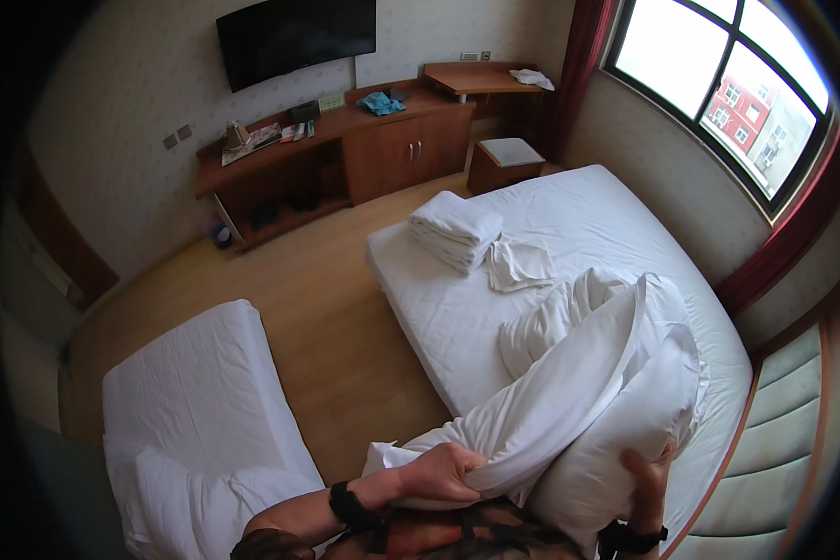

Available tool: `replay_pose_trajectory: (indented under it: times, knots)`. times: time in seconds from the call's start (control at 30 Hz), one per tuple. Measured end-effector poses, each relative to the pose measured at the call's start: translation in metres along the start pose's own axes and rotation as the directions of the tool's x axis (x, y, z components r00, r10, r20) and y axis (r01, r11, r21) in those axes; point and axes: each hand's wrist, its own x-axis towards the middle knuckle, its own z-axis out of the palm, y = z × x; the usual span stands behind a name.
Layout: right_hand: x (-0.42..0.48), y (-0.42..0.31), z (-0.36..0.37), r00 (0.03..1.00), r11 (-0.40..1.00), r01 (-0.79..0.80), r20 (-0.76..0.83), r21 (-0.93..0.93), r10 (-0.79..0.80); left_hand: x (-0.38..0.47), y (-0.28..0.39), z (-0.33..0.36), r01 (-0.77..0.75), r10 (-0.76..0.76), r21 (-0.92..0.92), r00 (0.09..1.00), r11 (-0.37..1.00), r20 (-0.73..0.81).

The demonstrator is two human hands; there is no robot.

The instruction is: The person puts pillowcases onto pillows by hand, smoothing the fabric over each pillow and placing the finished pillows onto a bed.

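In front of my body, my left hand [444, 472] is closed on a gathered edge of a white pillowcase or other bed cover [525, 420]. At the right, my right hand [649, 476] lies against a plump white pillow [602, 455], partly covered by that loose cloth; its fingers are partly hidden in the folds. More crumpled white bedding [542, 336] is heaped beyond on the bed [448, 350]. Folded white linen [455, 227] is stacked near the bed's far left side, with a flatter white cloth [521, 262] beside it.
A second bed [196, 392] with bunched bedding stands at the left, across a strip of wooden floor [336, 308]. A long wooden cabinet [406, 143] and a stool [507, 157] stand by the far wall. A padded headboard [770, 448] borders the near bed at the right.
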Motion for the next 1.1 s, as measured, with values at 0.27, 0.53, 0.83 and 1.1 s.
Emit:
replay_pose_trajectory:
  times: [0.27,0.53,0.83,1.1]
  knots:
    - [0.133,0.015,0.09,0.999,0.994,0.044,0.005,0.096,-0.045,0.033,-0.01,-0.106,0.133,-0.114,0.306,0.99,0.943,-0.078]
    - [0.214,0.02,0.143,0.994,0.995,-0.036,-0.098,0.095,0.045,0.055,-0.031,-0.198,0.205,-0.189,0.335,0.979,0.92,-0.082]
    - [0.229,0.013,0.257,0.98,0.999,-0.009,-0.197,0.044,0.018,0.065,-0.071,-0.354,-0.012,-0.024,0.288,0.992,0.958,0.121]
    - [0.266,0.065,0.32,0.898,0.996,-0.058,-0.439,-0.065,0.024,0.03,-0.087,-0.525,-0.033,-0.092,0.367,0.944,0.93,0.318]
